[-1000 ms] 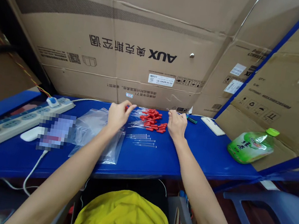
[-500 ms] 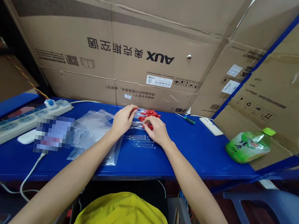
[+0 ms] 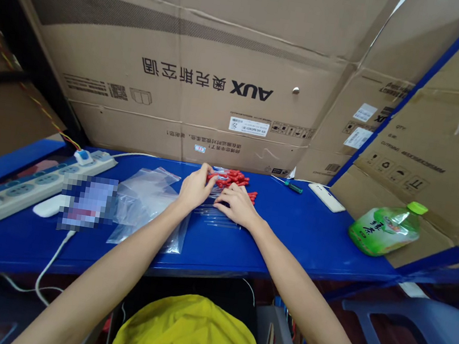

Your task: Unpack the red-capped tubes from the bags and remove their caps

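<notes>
Both hands have drawn together: left hand (image 3: 195,188) pinches a red-capped tube (image 3: 212,176), right hand (image 3: 236,205) lies spread over clear tubes (image 3: 223,216).

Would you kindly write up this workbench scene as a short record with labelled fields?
Surface: blue bench backed by cardboard boxes
Left hand: left hand pinching a red-capped piece at the pile's near-left edge
Right hand: right hand palm down, fingers spread over clear tubes
Pile: red-capped pieces just beyond both hands
Left of hands: clear plastic bags, white power strip
Right of hands: green screwdriver, white phone, green bottle lying on its side
</notes>
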`<state>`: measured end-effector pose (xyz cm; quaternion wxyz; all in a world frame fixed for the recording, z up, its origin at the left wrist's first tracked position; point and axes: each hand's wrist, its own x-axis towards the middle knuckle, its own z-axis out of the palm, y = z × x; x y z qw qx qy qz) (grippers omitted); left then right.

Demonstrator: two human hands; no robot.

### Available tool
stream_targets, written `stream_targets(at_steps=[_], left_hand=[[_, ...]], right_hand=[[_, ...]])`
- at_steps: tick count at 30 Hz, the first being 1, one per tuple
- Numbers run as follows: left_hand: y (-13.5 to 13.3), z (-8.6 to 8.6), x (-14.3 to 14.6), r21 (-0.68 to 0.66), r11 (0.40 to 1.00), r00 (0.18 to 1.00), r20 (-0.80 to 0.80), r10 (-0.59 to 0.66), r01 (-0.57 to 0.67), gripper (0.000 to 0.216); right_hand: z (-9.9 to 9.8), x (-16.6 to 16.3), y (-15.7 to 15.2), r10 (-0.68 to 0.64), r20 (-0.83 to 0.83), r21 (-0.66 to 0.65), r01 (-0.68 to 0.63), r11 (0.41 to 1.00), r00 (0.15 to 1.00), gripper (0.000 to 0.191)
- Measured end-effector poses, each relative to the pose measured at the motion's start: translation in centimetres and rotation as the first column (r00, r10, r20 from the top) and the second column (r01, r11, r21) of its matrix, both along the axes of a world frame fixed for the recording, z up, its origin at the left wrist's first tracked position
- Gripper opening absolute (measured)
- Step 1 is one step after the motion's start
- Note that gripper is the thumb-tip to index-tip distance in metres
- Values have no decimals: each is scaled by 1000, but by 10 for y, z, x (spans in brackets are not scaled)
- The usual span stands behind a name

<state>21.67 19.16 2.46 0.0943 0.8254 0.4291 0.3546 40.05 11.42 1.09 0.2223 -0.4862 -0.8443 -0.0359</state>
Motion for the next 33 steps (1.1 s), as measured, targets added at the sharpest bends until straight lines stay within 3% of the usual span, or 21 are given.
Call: stream_targets(at_steps=[7,16,19,26,33], left_hand=[[-3,0,5,5,982,981,-43,-187,187,26],[-11,5,8,-34,940,937,-69,-342,341,38],[-12,4,8,-19,943,940,-66,-334,333,39],[-3,-5,6,34,945,901,-317,-297,324,23],[-6,-4,8,42,962,891,-390,-231,268,15]], right_hand=[[8,4,-2,-150,-158,114,169,979,976,17],[9,17,0,-173,-173,121,195,973,970,15],[8,31,2,-199,-197,135,227,964,960,16],[1,82,3,-492,-243,96,526,845,836,16],[-5,90,0,-522,-140,-43,521,852,842,14]])
